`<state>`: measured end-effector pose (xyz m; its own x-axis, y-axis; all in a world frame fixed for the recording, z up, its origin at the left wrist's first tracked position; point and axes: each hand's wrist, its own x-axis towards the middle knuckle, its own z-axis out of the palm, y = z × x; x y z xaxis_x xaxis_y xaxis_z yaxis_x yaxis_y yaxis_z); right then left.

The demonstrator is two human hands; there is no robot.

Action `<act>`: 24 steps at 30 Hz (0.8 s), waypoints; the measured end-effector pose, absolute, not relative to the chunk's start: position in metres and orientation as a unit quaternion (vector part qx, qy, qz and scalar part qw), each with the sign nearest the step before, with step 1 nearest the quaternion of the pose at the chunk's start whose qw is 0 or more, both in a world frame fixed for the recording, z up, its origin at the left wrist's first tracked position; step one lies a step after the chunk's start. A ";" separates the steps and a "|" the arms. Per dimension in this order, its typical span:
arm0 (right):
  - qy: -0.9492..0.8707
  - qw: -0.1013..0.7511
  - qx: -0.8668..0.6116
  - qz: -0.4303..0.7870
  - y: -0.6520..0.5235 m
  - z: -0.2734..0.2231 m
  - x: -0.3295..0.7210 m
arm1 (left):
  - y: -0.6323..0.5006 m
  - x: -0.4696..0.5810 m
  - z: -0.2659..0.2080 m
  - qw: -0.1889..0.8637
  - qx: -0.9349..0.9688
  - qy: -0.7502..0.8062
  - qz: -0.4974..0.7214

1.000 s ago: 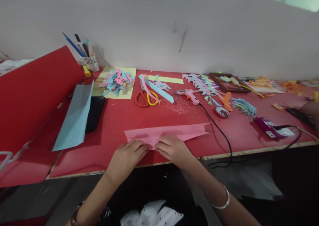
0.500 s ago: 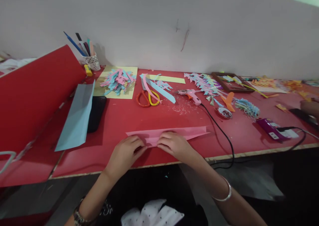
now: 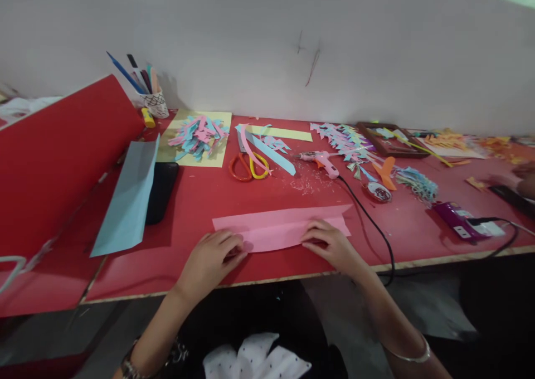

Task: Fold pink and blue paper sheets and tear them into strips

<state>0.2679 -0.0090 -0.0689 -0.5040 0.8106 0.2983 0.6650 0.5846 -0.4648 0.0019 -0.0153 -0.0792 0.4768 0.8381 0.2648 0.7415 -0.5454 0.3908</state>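
Note:
A long strip of pink paper (image 3: 276,231) with a lengthwise crease lies near the front edge of the red table. My left hand (image 3: 216,256) pinches its near edge toward the left end. Farther right along that same edge, my right hand (image 3: 330,246) has fingers and thumb closed on the paper. Beyond the strip are scissors (image 3: 240,167) with one red and one yellow handle, partly covered by blue and pink paper strips (image 3: 273,153). A pink glue gun (image 3: 321,160) rests to their right, its black cord trailing past the pink paper's right end.
Folded blue paper (image 3: 127,200) leans over a black phone-like object (image 3: 162,192) on the left. Behind are cut paper bits (image 3: 200,136) on a yellow sheet and a pen cup (image 3: 155,103). A purple power strip (image 3: 457,220) sits right, near another person's hand (image 3: 527,181).
My right hand has slid right along the pink paper's near edge, away from my left hand. The strip now lies more opened out. My left hand stays nearly in place.

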 end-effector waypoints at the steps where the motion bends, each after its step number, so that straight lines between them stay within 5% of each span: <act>1: -0.845 0.254 -0.445 0.156 -0.009 -0.069 0.274 | -0.015 0.002 -0.079 0.113 0.852 0.463 0.216; 10: -0.800 0.243 -0.535 0.122 -0.025 -0.055 0.271 | -0.015 0.001 -0.080 0.104 0.862 0.449 0.211; 24: -0.881 0.164 -0.434 0.097 -0.010 -0.070 0.194 | -0.022 0.002 -0.083 0.057 0.841 0.491 0.220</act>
